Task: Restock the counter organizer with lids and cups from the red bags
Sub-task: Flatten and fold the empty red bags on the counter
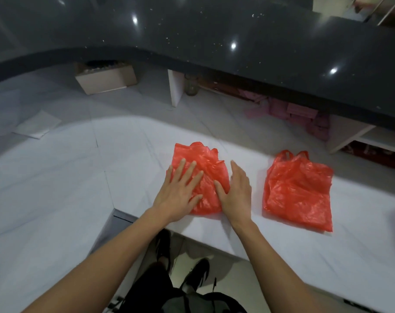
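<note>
Two red plastic bags lie flat on the white counter (56, 188). The left red bag (206, 163) is under my hands. My left hand (180, 190) rests on its left half with fingers spread and straight. My right hand (236, 190) lies along its right edge, fingers straight, thumb on the plastic. The right red bag (298, 190) lies apart to the right, handles pointing away from me, untouched. Both bags look flat and crumpled; their contents cannot be seen. No organizer, lids or cups are in view.
A raised dark speckled countertop (214, 37) curves across the back. Beneath it stand a cardboard box (106, 79), a glass jar (191, 84) and pink packets (300, 111). A white sheet of paper (37, 127) lies at the left. My shoes show below the counter edge.
</note>
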Tool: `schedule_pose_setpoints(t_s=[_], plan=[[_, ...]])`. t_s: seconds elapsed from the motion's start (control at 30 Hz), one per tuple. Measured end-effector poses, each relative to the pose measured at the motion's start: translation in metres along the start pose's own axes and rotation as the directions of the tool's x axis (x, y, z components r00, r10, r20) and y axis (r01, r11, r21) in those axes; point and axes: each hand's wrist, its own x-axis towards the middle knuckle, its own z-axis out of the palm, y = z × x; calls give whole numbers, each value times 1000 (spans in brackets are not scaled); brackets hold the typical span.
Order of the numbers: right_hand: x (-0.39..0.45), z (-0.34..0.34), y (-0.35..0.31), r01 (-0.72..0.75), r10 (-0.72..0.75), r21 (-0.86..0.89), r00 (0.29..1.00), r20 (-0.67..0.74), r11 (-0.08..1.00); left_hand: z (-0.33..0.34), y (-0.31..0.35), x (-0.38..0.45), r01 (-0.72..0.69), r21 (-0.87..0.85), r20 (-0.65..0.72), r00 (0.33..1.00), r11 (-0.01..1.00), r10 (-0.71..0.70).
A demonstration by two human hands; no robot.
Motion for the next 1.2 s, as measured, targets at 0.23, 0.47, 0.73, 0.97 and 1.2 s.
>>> schedule_pose_setpoints(t_s=[0.23, 0.47, 0.73, 0.97, 1.2], plan=[[7, 1, 20, 585, -570, -278, 809, 141, 762, 12, -6, 8, 12, -27, 118, 993, 1000, -9], [18, -5, 16, 680, -674, -405, 715, 184, 611, 17, -8, 9, 19, -22, 145, 989, 1000, -15], [21, -1, 23, 790, -702, -315, 612, 364, 526, 22, -9, 9, 10, -9, 123, 992, 1000, -9], [29, -2, 32, 573, -361, -358, 782, 507, 737, 28, -10, 5, 11, -67, 75, 997, 998, -6], [26, 3, 29, 509, -293, -344, 804, 517, 789, 31, -9, 5, 18, -64, 56, 998, 998, -15]])
